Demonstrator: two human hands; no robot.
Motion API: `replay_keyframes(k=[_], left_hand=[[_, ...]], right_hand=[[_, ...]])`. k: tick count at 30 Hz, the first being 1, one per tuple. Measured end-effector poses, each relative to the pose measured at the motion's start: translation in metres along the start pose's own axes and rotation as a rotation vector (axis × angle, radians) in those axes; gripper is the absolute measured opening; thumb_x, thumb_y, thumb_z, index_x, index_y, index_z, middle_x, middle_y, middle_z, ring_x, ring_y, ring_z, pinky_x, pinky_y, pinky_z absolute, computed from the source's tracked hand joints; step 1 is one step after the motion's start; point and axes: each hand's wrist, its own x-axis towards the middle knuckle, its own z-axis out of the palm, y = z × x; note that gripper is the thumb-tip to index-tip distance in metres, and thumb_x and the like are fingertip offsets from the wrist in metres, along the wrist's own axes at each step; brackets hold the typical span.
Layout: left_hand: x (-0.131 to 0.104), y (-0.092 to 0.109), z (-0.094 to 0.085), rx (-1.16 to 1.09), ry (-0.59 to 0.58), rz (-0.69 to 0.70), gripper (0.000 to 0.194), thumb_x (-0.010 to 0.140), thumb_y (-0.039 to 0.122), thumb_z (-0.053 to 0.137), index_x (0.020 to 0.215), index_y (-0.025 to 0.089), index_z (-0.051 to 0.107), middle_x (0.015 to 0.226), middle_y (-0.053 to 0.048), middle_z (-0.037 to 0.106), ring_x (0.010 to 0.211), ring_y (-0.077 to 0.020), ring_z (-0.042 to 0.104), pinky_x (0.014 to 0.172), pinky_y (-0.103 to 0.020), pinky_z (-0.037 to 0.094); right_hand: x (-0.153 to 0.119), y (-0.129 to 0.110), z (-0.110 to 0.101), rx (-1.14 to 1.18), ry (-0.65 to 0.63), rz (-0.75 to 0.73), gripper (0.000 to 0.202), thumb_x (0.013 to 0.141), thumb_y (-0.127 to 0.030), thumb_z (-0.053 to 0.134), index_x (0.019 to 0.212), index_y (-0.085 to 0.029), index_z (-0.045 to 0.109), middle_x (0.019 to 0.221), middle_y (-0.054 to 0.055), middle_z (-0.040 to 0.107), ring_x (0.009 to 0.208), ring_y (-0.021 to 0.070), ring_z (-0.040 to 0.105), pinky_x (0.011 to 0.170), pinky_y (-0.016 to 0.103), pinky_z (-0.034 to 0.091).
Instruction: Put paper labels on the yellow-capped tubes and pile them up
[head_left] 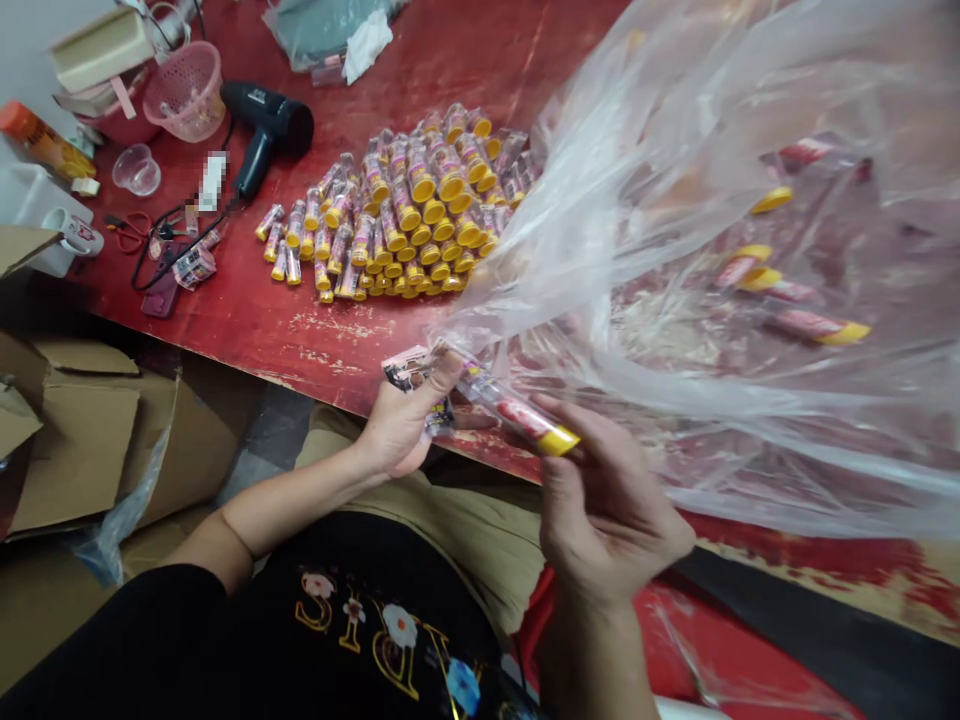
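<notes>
My right hand (611,505) pinches a clear plastic tube (521,412) by its yellow-capped end, with thumb and fingers on either side. Something red and white shows inside the tube. Closed around several pink and black printed film sleeves (407,368) is my left hand (401,420). Its thumb and fingertips meet the far end of the tube, where printed film also shows; whether a sleeve is around the tube there I cannot tell. Both hands are at the near edge of the red table (247,320), beside a large clear plastic bag (600,250).
Stacked printed tubes with yellow caps (420,210) lie beyond my hands. Loose capped tubes (806,325) are in the bag at right. A hair dryer (270,125), pink basket (184,92), red-handled scissors (129,232) and mug (73,232) stand at left. Cardboard boxes (82,430) are below.
</notes>
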Motion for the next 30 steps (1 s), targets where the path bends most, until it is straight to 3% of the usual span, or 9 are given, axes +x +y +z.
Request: replay_keyframes(k=[3,6,11,14,17,22,26,30], left_hand=[[-0.004,0.005,-0.004,0.070,-0.010,-0.003,0.071,0.050,0.062,0.103,0.093,0.016,0.069,0.086,-0.006,0.077,0.094,-0.0267,0.079,0.077,-0.035,0.066],[-0.008,0.004,-0.007,0.135,0.010,0.006,0.076,0.048,0.067,0.102,0.096,0.015,0.072,0.084,-0.007,0.077,0.085,-0.0248,0.078,0.069,-0.032,0.063],[-0.006,0.003,-0.013,0.233,0.008,0.033,0.073,0.051,0.072,0.098,0.089,0.014,0.072,0.073,-0.001,0.071,0.053,-0.0092,0.060,0.049,-0.022,0.047],[-0.002,0.004,-0.016,0.269,-0.040,0.006,0.069,0.052,0.069,0.099,0.083,0.014,0.070,0.067,0.002,0.066,0.048,-0.0054,0.053,0.045,-0.020,0.042],[-0.004,0.001,-0.016,0.277,-0.065,-0.019,0.068,0.050,0.065,0.101,0.084,0.015,0.069,0.071,0.001,0.069,0.051,-0.0066,0.058,0.047,-0.020,0.043],[-0.016,-0.005,-0.011,0.247,-0.123,-0.069,0.065,0.056,0.062,0.101,0.091,0.015,0.073,0.077,-0.002,0.071,0.064,-0.0125,0.067,0.051,-0.022,0.050],[-0.020,-0.005,-0.007,0.258,-0.091,-0.064,0.067,0.054,0.063,0.101,0.091,0.014,0.075,0.087,-0.006,0.075,0.070,-0.0123,0.066,0.050,-0.021,0.048],[-0.020,-0.008,-0.008,0.292,-0.062,-0.052,0.068,0.054,0.064,0.100,0.094,0.015,0.076,0.090,-0.006,0.074,0.066,-0.0103,0.061,0.048,-0.021,0.045]], right_hand=[[0.003,-0.004,-0.009,0.014,-0.112,-0.076,0.046,0.092,-0.016,0.077,0.135,-0.032,0.077,0.124,0.009,0.080,0.111,0.0273,0.078,0.093,0.044,0.068],[0.008,-0.006,-0.010,0.024,-0.239,-0.093,0.057,0.095,-0.010,0.072,0.145,-0.037,0.069,0.135,0.008,0.077,0.121,0.0260,0.076,0.101,0.044,0.066],[0.010,-0.007,-0.004,0.048,-0.278,-0.045,0.055,0.100,-0.012,0.064,0.149,-0.037,0.066,0.151,0.007,0.070,0.138,0.0276,0.070,0.115,0.049,0.062],[0.009,-0.007,-0.001,0.045,-0.297,-0.062,0.056,0.100,-0.011,0.063,0.149,-0.039,0.066,0.151,0.005,0.070,0.138,0.0275,0.070,0.116,0.049,0.062],[0.006,-0.005,0.005,-0.017,-0.181,-0.124,0.059,0.096,-0.008,0.069,0.147,-0.038,0.067,0.144,0.005,0.074,0.129,0.0265,0.076,0.110,0.046,0.066],[0.002,-0.004,0.018,-0.080,0.093,-0.153,0.049,0.088,-0.005,0.078,0.126,-0.035,0.080,0.116,0.003,0.085,0.100,0.0236,0.084,0.090,0.039,0.072],[0.001,-0.005,0.023,-0.077,0.198,-0.111,0.034,0.086,-0.009,0.083,0.111,-0.032,0.085,0.103,0.002,0.086,0.089,0.0238,0.084,0.082,0.040,0.072],[0.001,-0.003,0.027,-0.031,0.257,-0.132,0.033,0.083,-0.008,0.086,0.106,-0.031,0.086,0.099,0.002,0.086,0.084,0.0230,0.083,0.075,0.039,0.069]])
